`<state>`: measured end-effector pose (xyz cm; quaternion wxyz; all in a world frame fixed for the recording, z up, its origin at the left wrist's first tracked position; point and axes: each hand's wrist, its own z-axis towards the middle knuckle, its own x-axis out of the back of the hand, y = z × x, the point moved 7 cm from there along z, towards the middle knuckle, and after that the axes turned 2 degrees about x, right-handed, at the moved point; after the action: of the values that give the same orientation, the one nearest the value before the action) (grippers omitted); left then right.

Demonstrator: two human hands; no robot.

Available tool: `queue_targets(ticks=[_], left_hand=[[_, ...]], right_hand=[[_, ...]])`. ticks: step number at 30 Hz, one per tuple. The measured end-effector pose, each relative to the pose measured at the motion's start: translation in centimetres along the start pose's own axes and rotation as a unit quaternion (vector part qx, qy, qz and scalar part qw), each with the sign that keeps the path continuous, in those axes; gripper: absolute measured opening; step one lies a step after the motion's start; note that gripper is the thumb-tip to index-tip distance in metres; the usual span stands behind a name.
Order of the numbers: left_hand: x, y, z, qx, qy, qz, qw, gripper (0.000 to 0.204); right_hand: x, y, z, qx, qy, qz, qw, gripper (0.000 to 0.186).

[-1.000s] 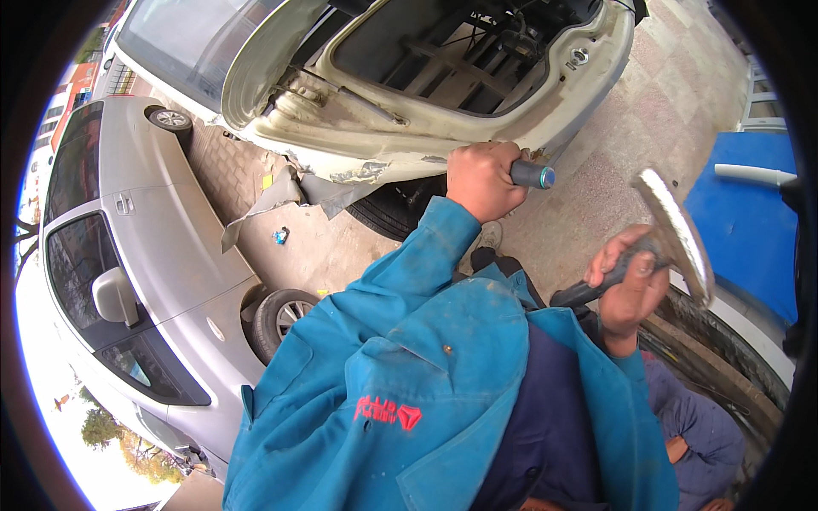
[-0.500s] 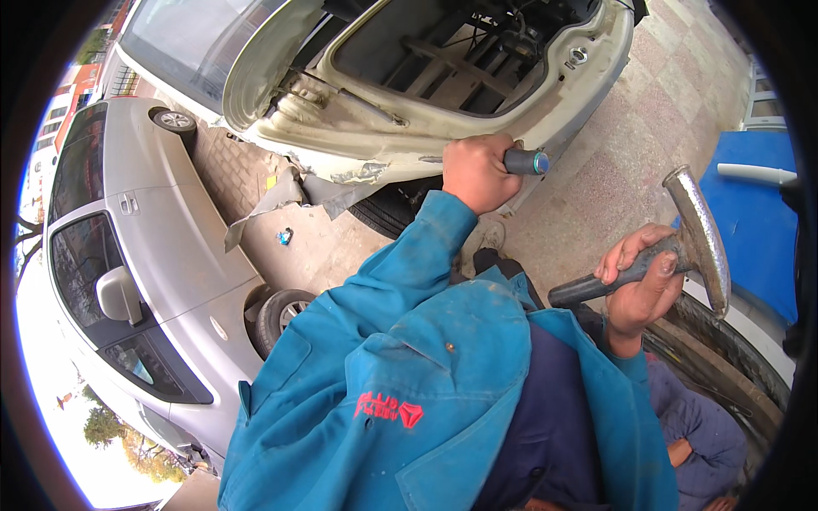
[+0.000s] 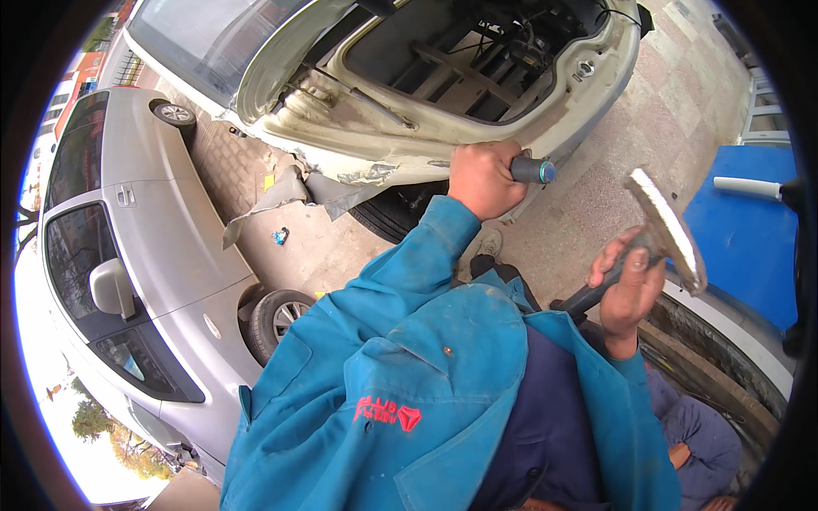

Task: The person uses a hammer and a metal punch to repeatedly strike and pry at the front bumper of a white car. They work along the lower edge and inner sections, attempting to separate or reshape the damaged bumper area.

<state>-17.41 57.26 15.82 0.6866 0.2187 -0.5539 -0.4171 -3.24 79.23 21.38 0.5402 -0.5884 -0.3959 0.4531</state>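
Observation:
My left hand [image 3: 487, 180] is wrapped round a tool with a dark round handle [image 3: 532, 170]. The handle's blue-ringed end sticks out to the right of my fist. A short thin dark piece shows on the fist's other side, at the torn lower edge of a cream car body [image 3: 375, 170]; its tip is not clear. In my right hand [image 3: 629, 285] is a hammer [image 3: 673, 228], gripped by its dark handle close to the head. The long curved metal head is raised over the pavement, apart from the left hand's tool.
The car's rear opening [image 3: 477, 68] bares its interior, with a tyre [image 3: 388, 217] below. A silver car [image 3: 170, 247] stands left. Torn grey sheet [image 3: 268, 204] hangs by the cream body. A blue panel [image 3: 741, 234] lies right; grey-blue cloth [image 3: 703, 439] shows lower right.
The hammer and my right hand have shifted left, and the hammer head has turned a little. My left hand keeps its grip on the dark-handled tool. The whole view has moved slightly.

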Motion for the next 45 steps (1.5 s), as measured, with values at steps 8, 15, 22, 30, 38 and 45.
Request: queue_targets(ticks=[8,15,22,30,38,45], left_hand=[[0.9,-1.0,0.8,0.038,0.025,-0.039,0.998,0.008],[-0.6,-0.3,-0.3,-0.021,-0.015,0.010,1.000,0.009],[-0.1,-0.3,-0.5,-0.039,-0.014,0.022,0.999,0.010],[-0.9,-2.2,-0.8,-0.035,-0.036,0.084,0.995,0.012],[0.0,-2.1,-1.0,-0.084,-0.024,0.116,0.989,0.021],[-2.3,-0.2,-1.2,-0.046,0.021,0.062,0.997,0.022]], right_hand=[[-3.4,1.8,0.8,-0.048,-0.131,-0.126,0.982,0.027],[-1.9,-0.9,0.5,0.035,-0.006,0.038,0.999,0.038],[-1.7,0.7,1.3,-0.037,-0.046,-0.028,0.998,0.034],[-3.9,2.1,2.2,-0.006,-0.125,-0.140,0.982,0.031],[-1.6,4.4,1.2,-0.087,-0.076,-0.053,0.992,0.034],[-0.9,5.3,0.9,-0.131,-0.053,-0.031,0.989,0.035]])
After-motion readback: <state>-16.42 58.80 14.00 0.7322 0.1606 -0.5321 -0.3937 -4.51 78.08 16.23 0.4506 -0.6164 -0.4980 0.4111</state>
